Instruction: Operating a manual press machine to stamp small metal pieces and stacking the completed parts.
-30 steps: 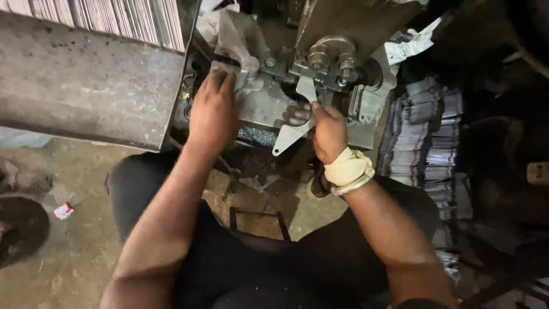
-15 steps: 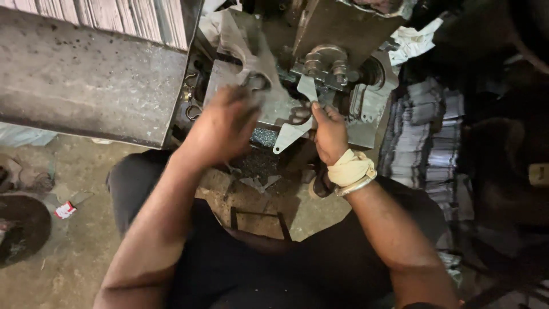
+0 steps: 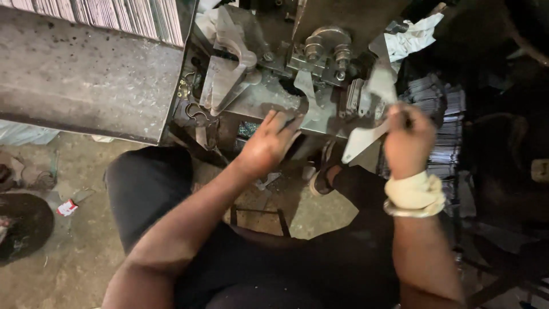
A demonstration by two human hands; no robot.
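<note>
While my right hand (image 3: 407,140) now pinches a flat metal blank (image 3: 366,139) drawn rightward, my left hand (image 3: 269,143), fingers spread, has dropped from the press (image 3: 269,86)

Two hands (image 3: 269,143); one metal blank (image 3: 363,140)

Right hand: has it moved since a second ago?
Yes. The right hand has swung right, away from the round roller it was under, now gripping a flat metal piece.

Left hand (image 3: 269,143) rests open, fingers (image 3: 286,123) touching the metal machine bed (image 3: 269,97). Right hand (image 3: 407,140) is closed around a flat, pale metal piece (image 3: 363,140), which projects leftward beyond its fingers (image 3: 400,117).
</note>
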